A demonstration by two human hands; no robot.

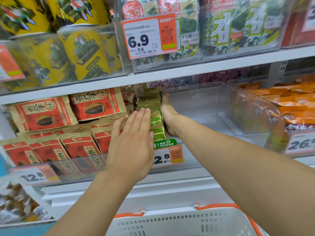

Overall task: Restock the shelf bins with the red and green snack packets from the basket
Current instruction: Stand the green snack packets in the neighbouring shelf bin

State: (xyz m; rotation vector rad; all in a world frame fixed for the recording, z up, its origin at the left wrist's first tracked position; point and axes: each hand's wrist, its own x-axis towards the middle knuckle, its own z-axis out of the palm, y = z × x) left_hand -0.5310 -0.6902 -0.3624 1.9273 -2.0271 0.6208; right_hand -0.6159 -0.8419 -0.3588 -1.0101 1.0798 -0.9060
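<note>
A row of green snack packets (154,106) stands on edge in a clear shelf bin (252,106) on the middle shelf. My left hand (132,142) lies flat with straight fingers against the row's left side. On the row's right side my right hand (167,114) presses with its palm, fingers reaching toward the back. Red snack packets (51,114) fill the bin to the left, some flat, some leaning. A white basket (184,222) with orange handles sits below at the frame's bottom; its contents are hidden.
Right of the green row the clear bin shows bare floor. Orange packets (293,103) fill the bin further right. Yellow cans (81,50) and seaweed packs (221,26) stand on the shelf above. Price tags (167,155) hang along the shelf edge.
</note>
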